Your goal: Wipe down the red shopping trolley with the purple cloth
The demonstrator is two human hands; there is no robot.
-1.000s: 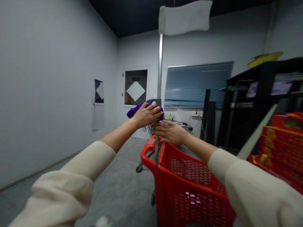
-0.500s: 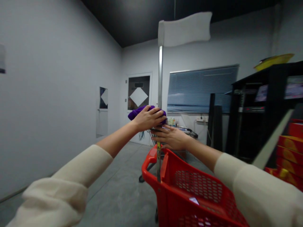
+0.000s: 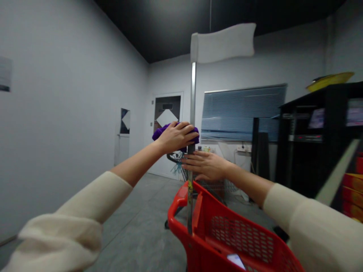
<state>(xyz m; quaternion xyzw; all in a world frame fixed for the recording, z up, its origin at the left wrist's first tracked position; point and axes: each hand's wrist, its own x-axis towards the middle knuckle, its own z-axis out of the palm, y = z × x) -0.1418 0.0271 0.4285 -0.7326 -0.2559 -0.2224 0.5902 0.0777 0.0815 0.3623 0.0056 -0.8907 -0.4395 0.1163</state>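
Observation:
A metal pole (image 3: 193, 90) rises from the handle side of a red shopping cart (image 3: 195, 226), with a white flag-shaped panel (image 3: 225, 43) at its top. My left hand (image 3: 177, 136) is closed around a purple cloth (image 3: 159, 132), which it presses against the pole at about mid-height. Just below, my right hand (image 3: 205, 165) lies against the pole with its fingers stretched out flat. Nothing shows in that hand. Inside the cart's basket lies a phone-like object (image 3: 236, 260) with a lit face.
Behind the pole stands a wire cart (image 3: 171, 158) near a door (image 3: 167, 104). Blinds (image 3: 244, 113) cover the back window. On the right are a black shelf (image 3: 333, 113) with a yellow item (image 3: 330, 81) on top and red-and-yellow boxes (image 3: 353, 192).
The left hand and purple cloth have shifted slightly up against the pole, widening the gap above the right hand. The view has tilted up a little; the right hand remains at the pole.

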